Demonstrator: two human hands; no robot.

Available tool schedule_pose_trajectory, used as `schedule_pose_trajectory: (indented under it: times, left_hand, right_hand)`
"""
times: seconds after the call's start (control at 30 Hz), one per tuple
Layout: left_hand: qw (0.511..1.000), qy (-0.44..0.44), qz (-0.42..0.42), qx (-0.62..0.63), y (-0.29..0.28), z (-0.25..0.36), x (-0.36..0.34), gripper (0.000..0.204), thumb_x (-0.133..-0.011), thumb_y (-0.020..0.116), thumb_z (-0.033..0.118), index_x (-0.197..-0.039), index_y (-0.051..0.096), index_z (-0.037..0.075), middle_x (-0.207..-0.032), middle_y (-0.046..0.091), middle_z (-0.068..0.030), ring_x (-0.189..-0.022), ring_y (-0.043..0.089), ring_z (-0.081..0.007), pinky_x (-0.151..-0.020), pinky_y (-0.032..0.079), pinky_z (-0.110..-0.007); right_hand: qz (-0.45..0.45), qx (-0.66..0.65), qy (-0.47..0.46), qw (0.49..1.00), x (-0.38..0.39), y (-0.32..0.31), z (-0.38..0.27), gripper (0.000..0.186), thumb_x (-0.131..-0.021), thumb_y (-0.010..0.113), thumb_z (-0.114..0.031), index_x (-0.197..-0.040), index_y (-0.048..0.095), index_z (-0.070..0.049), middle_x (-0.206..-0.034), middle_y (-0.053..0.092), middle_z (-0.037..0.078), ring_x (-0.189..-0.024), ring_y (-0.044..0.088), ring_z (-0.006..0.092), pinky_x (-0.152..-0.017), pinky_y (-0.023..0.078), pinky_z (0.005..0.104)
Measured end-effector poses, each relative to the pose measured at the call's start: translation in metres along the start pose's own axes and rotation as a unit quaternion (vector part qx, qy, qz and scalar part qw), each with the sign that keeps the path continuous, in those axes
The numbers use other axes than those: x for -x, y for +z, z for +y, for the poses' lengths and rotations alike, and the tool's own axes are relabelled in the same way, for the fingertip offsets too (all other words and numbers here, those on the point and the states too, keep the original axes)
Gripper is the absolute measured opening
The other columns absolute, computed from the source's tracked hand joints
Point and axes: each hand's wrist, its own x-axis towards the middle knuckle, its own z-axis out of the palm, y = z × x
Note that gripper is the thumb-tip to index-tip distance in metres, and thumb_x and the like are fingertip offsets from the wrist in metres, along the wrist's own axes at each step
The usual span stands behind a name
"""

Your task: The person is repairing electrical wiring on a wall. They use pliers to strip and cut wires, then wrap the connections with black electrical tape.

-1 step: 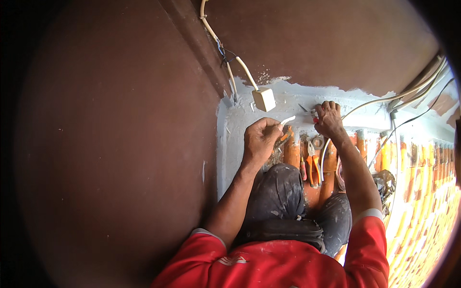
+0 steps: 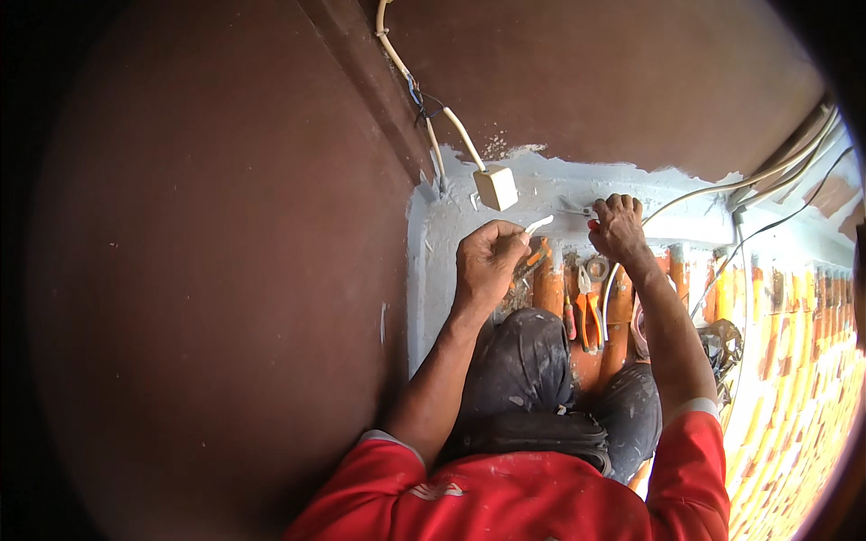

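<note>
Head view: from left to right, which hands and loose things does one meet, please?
Left hand → white strip → pink-handled tool → orange-handled pliers → right hand → dark plastic bag.

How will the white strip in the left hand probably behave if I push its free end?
The white strip may be fairly stiff, since its free end juts out from the left hand without drooping. It is probably light, being so thin, and might bend under a firm push.

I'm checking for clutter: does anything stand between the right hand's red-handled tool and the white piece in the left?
Nothing visible does: between the red-handled tool and the white piece, only the grey ledge shows.
</note>
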Motion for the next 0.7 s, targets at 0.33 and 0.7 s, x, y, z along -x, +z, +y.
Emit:
schedule_pose_trajectory:
  times: [0.33, 0.7]
  left_hand:
    - [0.999, 0.048, 0.012, 0.011, 0.010, 0.012, 0.001, 0.010, -0.106, 0.075, 0.011, -0.106, 0.079, 0.001, -0.087, 0.076, -0.0003, -0.069, 0.050, -0.0011, -0.062, 0.040, -0.020]
    - [0.990, 0.050, -0.090, -0.093, 0.024, 0.013, 0.002, 0.014, -0.105, 0.073, 0.007, -0.107, 0.078, -0.006, -0.092, 0.077, -0.0030, -0.086, 0.069, -0.0071, -0.080, 0.055, -0.025]
  right_hand:
    - [-0.103, -0.427, 0.045, 0.897, 0.119, -0.103, -0.100, 0.053, -0.096, 0.059, -0.015, -0.143, 0.056, 0.009, -0.136, 0.064, 0.034, -0.128, 0.061, 0.0511, -0.110, 0.049, 0.0555]
    - [-0.075, -0.278, -0.107, 0.952, 0.118, -0.101, -0.089, 0.030, -0.092, 0.062, -0.013, -0.111, 0.065, 0.009, -0.124, 0.061, 0.028, -0.120, 0.056, 0.0485, -0.110, 0.049, 0.0552]
